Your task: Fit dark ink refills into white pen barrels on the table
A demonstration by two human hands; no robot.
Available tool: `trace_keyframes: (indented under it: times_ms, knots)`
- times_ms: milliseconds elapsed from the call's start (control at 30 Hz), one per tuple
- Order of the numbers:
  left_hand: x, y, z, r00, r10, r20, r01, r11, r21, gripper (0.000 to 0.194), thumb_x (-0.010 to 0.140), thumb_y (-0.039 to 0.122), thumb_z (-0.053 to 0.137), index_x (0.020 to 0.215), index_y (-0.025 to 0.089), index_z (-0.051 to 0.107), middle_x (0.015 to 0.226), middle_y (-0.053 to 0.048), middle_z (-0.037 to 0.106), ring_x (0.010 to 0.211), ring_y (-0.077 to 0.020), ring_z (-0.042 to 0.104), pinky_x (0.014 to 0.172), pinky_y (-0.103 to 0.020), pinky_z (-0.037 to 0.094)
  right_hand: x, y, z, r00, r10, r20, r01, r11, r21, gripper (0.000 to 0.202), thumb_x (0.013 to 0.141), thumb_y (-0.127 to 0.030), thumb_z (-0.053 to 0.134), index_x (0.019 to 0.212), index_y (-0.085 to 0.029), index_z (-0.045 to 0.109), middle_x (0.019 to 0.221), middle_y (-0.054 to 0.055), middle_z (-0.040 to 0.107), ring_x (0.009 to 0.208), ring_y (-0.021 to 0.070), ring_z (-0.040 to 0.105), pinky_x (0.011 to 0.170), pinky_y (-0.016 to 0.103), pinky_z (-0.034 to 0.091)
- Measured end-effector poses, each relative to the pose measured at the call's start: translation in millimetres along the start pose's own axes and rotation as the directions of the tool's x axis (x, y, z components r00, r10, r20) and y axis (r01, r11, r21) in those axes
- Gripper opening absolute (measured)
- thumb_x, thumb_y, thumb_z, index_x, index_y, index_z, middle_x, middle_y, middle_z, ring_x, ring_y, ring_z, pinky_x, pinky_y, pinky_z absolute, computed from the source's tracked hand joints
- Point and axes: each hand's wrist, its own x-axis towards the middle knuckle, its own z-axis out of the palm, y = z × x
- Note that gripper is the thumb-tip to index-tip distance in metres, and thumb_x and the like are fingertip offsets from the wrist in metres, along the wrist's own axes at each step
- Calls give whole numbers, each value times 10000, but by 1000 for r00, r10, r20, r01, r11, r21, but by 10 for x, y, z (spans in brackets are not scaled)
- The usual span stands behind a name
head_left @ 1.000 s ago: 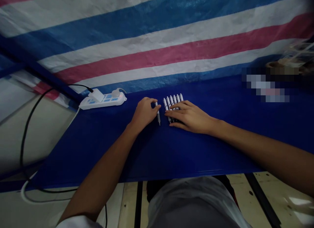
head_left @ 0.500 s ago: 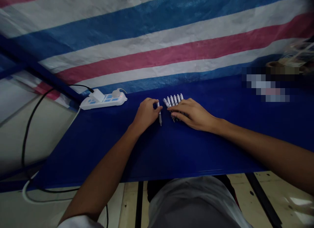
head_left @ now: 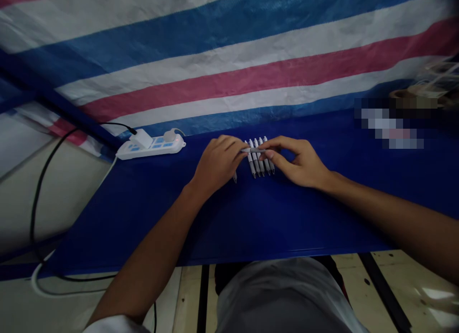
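Note:
A white and grey pen (head_left: 253,150) lies crosswise between my hands, above a row of several similar pens (head_left: 261,167) standing side by side on the blue table (head_left: 272,218). My right hand (head_left: 299,160) pinches its right end between thumb and fingers. My left hand (head_left: 218,163) has its fingers closed at the pen's left end; its thumb is hidden. Another pen (head_left: 235,177) lies under the edge of my left hand, with only its tip end showing.
A white power strip (head_left: 152,147) with plugs and cables sits at the back left. Behind the table hangs a striped sheet (head_left: 229,84). A blurred, pixelated patch (head_left: 390,127) and some indistinct items lie at the far right.
One pen from the left side of the row has been picked up and turned crosswise. My right hand has shifted slightly right, and my left hand has moved from the separate pen to the lifted one.

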Motion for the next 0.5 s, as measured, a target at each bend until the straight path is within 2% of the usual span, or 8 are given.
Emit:
trace_keyframes:
  times_ms: [67, 133, 267, 333, 400, 500]
  knots:
    - [-7, 16, 2, 997, 62, 47, -62, 998, 1, 341, 1099, 363, 384, 1181, 187, 664, 1119, -92, 730, 1082, -255, 641, 962, -379, 469, 6, 12, -12, 998, 56, -6, -55, 996, 69, 287, 1008, -448, 575, 1088, -201, 698, 874, 40, 774, 772, 190, 702, 723, 321, 529]
    - [-20, 35, 16, 996, 75, 54, -75, 997, 6, 367, 1108, 335, 324, 1223, 175, 633, 1101, -99, 717, 1016, -242, 648, 914, -361, 478, 18, 19, -23, 991, 127, 39, -130, 987, 98, 346, 1010, -519, 557, 1010, -195, 679, 775, 23, 734, 687, 170, 658, 664, 301, 495]
    - [-49, 88, 29, 986, 125, 112, -132, 989, 65, 356, 1082, 218, 286, 1211, 164, 614, 1045, -96, 688, 937, -234, 651, 844, -345, 495, 40, 13, -34, 939, 249, 236, -266, 963, 41, 589, 1034, -637, 404, 702, -192, 601, 615, 10, 639, 564, 137, 573, 605, 284, 416]
    - [-61, 115, 12, 976, 157, 152, -171, 982, 85, 346, 1064, 200, 291, 1180, 163, 615, 1022, -94, 688, 931, -241, 658, 831, -349, 499, 43, 12, -34, 907, 274, 321, -286, 958, -10, 631, 1049, -640, 343, 642, -203, 545, 567, -4, 592, 512, 121, 519, 588, 281, 387]
    - [-72, 137, -22, 972, 143, 184, -161, 983, 85, 336, 1065, 233, 293, 1154, 172, 611, 1018, -91, 697, 919, -243, 671, 792, -345, 499, 40, 18, -32, 904, 234, 359, -211, 972, -101, 627, 1064, -627, 301, 645, -210, 510, 569, -10, 562, 499, 119, 480, 581, 282, 355]
    - [-86, 151, -90, 962, 99, 255, -112, 993, 38, 331, 1073, 295, 287, 1079, 194, 602, 903, -63, 699, 789, -229, 670, 694, -323, 466, 29, 33, -26, 927, 71, 368, 51, 949, -313, 614, 1080, -615, 253, 722, -206, 541, 634, 17, 588, 557, 148, 501, 597, 301, 305]
